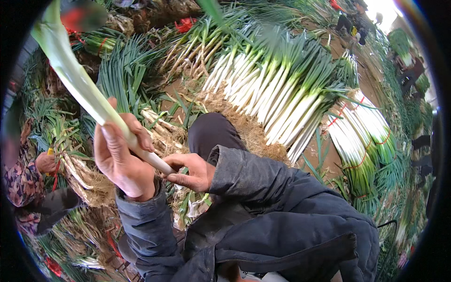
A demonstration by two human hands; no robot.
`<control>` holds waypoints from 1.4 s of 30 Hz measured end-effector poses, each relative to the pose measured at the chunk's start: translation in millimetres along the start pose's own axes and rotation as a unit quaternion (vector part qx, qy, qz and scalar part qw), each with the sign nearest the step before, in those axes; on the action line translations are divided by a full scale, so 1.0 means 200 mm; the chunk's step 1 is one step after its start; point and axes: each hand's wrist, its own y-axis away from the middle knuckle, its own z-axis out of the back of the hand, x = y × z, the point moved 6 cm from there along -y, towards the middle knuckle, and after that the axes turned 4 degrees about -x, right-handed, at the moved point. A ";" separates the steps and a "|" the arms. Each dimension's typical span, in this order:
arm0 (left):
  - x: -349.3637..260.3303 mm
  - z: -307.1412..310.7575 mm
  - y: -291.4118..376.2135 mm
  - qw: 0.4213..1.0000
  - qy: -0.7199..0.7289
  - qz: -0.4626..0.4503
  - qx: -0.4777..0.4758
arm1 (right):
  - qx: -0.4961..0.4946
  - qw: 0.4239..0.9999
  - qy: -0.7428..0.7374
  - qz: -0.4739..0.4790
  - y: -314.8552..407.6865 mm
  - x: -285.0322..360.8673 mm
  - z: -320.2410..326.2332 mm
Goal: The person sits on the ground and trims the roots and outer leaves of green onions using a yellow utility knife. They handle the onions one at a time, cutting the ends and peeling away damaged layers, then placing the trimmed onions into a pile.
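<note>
A large green onion (82, 83) with a thick white stalk slants across the left of the view. My left hand (121, 151) is closed around its stalk, thumb on the near side. At the stalk's lower end, the thumb and fingers of my right hand (192, 172) pinch it; the very tip is partly hidden. Beyond my dark-trousered knee (213, 134) lies a wide row of green onions with white stalks (267, 91), roots towards me. Onions with dry outer skins (164, 130) lie just past my left hand.
At the right, white-stalked bundles (352, 141) are bound with red ties. On the left, another person's hand (45, 162) is beside a rooted onion bunch (82, 176), near something yellow. More people are at the upper right. Peeled scraps (197, 208) lie below my hands.
</note>
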 end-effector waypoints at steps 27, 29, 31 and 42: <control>0.38 -0.71 0.06 0.888 -0.253 -0.088 0.374 | -0.493 0.855 -0.155 0.037 0.18 -0.17 1.18; 0.49 -0.52 0.11 0.904 -0.234 0.007 0.357 | -0.590 0.807 -0.020 0.013 0.30 -0.20 1.42; 0.60 -0.28 0.16 0.907 -0.262 0.085 0.318 | -0.705 0.708 0.009 0.039 0.41 -0.45 1.74; 1.00 0.87 0.94 0.796 -0.419 0.402 0.173 | -0.669 0.665 0.019 -0.332 0.86 -1.44 2.48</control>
